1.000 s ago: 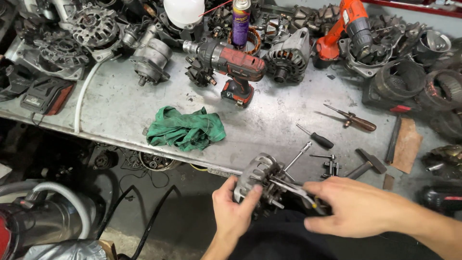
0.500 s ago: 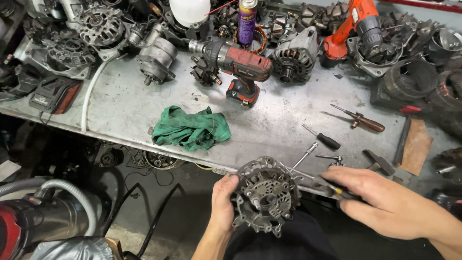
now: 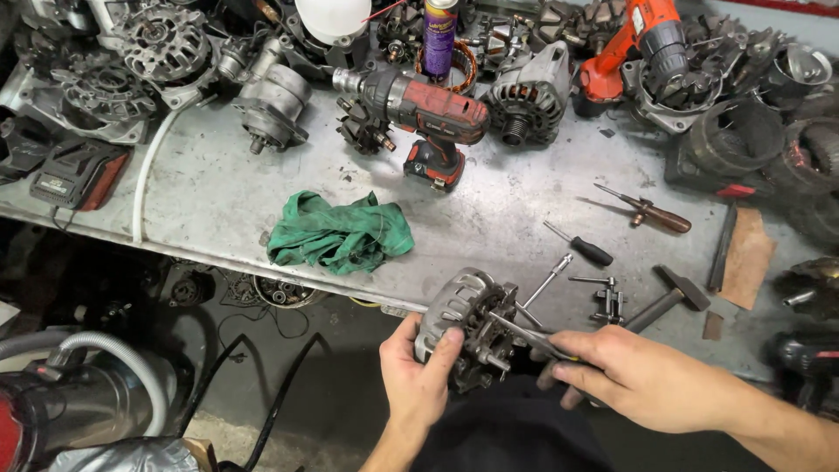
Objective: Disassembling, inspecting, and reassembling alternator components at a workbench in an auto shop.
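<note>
The alternator (image 3: 468, 328) sits off the workbench's near edge, over the floor, cradled in my left hand (image 3: 418, 376), fingers wrapped round its ribbed housing. My right hand (image 3: 642, 380) pinches a thin screwdriver (image 3: 524, 335), tip in the rear end. If the tip slips it could jab my left thumb; a loosened grip would drop the alternator past the workbench (image 3: 489, 227).

The left hand (image 3: 418, 376) grips an alternator (image 3: 468, 328) just off the near edge of the metal workbench (image 3: 218, 197). The right hand (image 3: 642, 380) holds a thin tool (image 3: 524, 334) with its tip against the alternator. Beyond the alternator lies a green rag (image 3: 339, 232), farther back a red cordless drill (image 3: 428, 114), and to its right a hammer (image 3: 669, 297).
</note>
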